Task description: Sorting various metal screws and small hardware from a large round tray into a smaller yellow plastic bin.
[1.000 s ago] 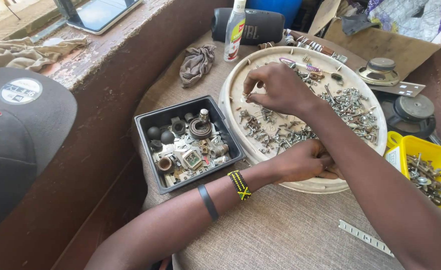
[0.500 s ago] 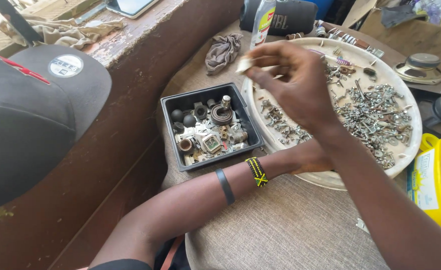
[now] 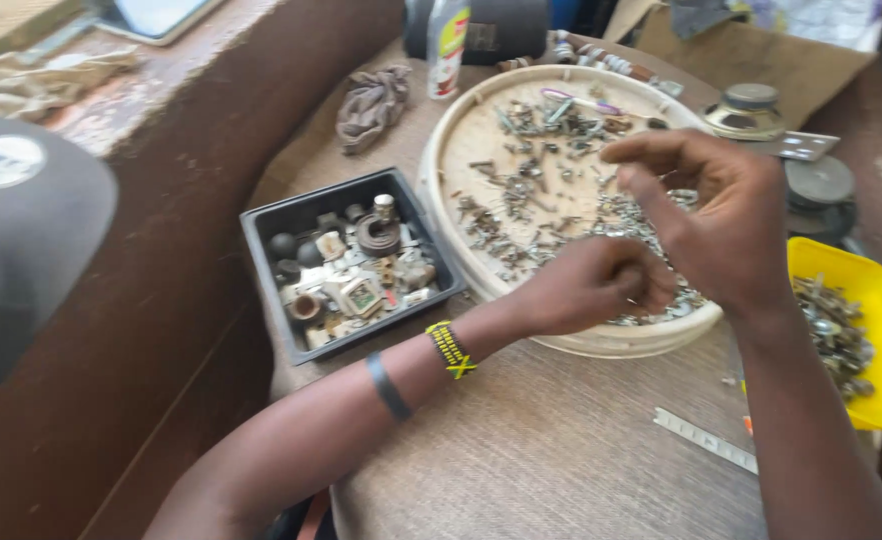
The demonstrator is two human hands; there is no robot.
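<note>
My left hand (image 3: 591, 285) rests as a closed fist on the near rim of a round cream tray (image 3: 441, 150). The tray is strewn with small screws and metal bits (image 3: 551, 130). What the fist holds, if anything, is hidden. My right hand (image 3: 711, 215) hovers just above the tray's right side, right next to the left fist. Its fingers are curled, thumb and forefinger slightly apart, and nothing shows between them. My left wrist wears a yellow beaded band (image 3: 451, 350) and a dark band.
A black square bin (image 3: 346, 265) of knobs and small parts sits left of the tray. A yellow tray (image 3: 871, 330) of screws is at the right. Behind are a crumpled rag (image 3: 371, 105), a bottle (image 3: 448, 40), speaker parts (image 3: 751, 110) and a cardboard box. A metal strip (image 3: 706, 440) lies near.
My right hand, raised with a small piece at its fingertips half a second ago, has come down and right, next to the left fist. The view has shifted right.
</note>
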